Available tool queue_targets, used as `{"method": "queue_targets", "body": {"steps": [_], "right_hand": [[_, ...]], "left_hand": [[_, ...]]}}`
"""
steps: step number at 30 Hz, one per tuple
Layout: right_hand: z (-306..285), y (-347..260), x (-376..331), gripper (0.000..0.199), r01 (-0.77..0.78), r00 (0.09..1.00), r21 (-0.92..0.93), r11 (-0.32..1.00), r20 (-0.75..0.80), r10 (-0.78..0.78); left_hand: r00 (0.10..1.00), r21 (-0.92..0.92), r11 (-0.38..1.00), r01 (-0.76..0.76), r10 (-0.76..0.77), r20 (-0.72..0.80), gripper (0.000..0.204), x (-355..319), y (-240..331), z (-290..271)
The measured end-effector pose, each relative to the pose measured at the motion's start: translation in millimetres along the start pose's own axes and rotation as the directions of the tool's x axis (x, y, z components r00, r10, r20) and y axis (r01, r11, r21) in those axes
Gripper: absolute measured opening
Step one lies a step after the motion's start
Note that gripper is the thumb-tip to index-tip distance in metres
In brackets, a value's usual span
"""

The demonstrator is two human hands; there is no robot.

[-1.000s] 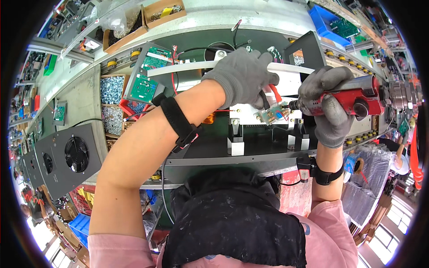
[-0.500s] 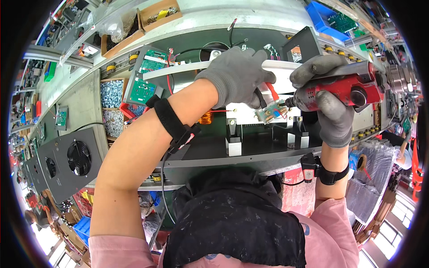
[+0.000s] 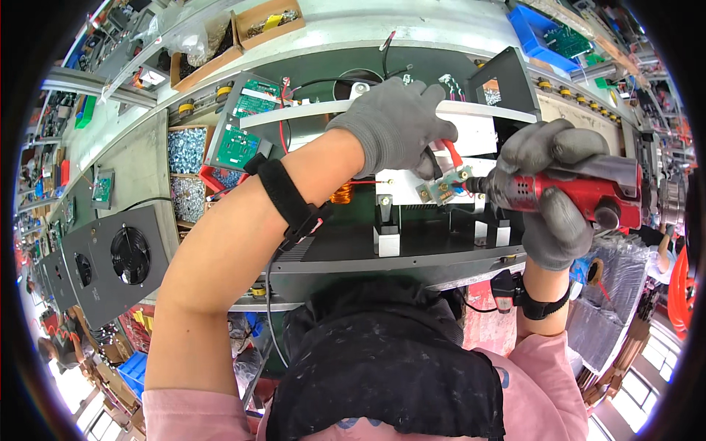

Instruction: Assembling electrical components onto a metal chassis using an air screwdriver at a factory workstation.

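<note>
My left hand (image 3: 401, 121), in a grey glove, reaches over a black metal chassis (image 3: 331, 257). Its fingers are bent around a red-sleeved cable end (image 3: 451, 153), just above a small green circuit board (image 3: 443, 189). In my right hand (image 3: 557, 231), also gloved, is a red power screwdriver (image 3: 585, 192), lying almost level. The driver's dark tip points left and meets the board's right edge; the screw, if any, is too small to make out. Below the board stand white blocks on black brackets (image 3: 386, 235). A pale curved strip (image 3: 493, 110) passes beneath my left hand.
Larger green circuit boards (image 3: 239, 145) stand at the chassis' left. Bins of small metal fasteners (image 3: 187, 154) sit beside them. A fan panel (image 3: 110, 268) lies far left. Cardboard boxes (image 3: 268, 22) and a blue bin (image 3: 540, 33) are at the back.
My right hand and the screwdriver have shifted right and slightly down, with the driver now closer to level. My left hand has barely moved and stays on the red-sleeved cable.
</note>
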State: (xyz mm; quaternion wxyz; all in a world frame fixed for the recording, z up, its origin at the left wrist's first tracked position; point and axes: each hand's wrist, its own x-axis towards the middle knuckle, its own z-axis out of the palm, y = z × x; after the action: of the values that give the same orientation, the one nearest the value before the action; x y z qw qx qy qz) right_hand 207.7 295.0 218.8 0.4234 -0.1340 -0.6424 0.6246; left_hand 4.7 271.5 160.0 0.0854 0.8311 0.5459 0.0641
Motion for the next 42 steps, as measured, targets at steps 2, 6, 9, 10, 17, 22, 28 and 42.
{"method": "queue_targets", "body": {"steps": [2,6,9,10,17,22,28,42], "right_hand": [[5,3,-1,0.040,0.030,1.000,-0.015,0.999,-0.006,-0.030],[4,12,-3,0.039,0.089,0.996,-0.082,0.993,-0.025,-0.091],[-8,18,1,0.038,0.153,0.981,0.006,0.988,0.124,-0.152],[-12,18,3,0.039,0.180,0.942,0.124,0.976,0.265,-0.207],[16,17,11,0.022,0.048,0.974,0.178,0.983,0.209,-0.086],[19,14,15,0.025,-0.020,0.979,0.131,0.991,0.205,-0.008],[26,12,-3,0.034,0.005,0.992,0.014,1.000,0.127,-0.007],[7,13,-27,0.051,-0.097,0.989,-0.118,0.988,-0.127,0.082]], "left_hand": [[1.000,0.009,1.000,0.005,-0.005,0.010,0.048,0,0,1],[1.000,0.029,1.000,0.004,-0.005,0.026,0.048,1,1,1],[1.000,0.005,1.000,-0.009,0.009,0.018,0.048,2,0,1],[1.000,0.005,1.000,-0.010,0.010,0.015,0.048,3,1,1],[0.997,0.028,0.998,-0.054,0.056,-0.056,0.047,1,-2,5],[1.000,-0.016,1.000,-0.020,0.021,0.021,0.045,-2,-2,-4],[0.972,-0.063,0.998,0.022,-0.036,-0.233,0.044,-57,-8,-34],[0.122,-0.320,0.081,0.944,-0.986,0.112,0.029,-438,-164,141]]}}
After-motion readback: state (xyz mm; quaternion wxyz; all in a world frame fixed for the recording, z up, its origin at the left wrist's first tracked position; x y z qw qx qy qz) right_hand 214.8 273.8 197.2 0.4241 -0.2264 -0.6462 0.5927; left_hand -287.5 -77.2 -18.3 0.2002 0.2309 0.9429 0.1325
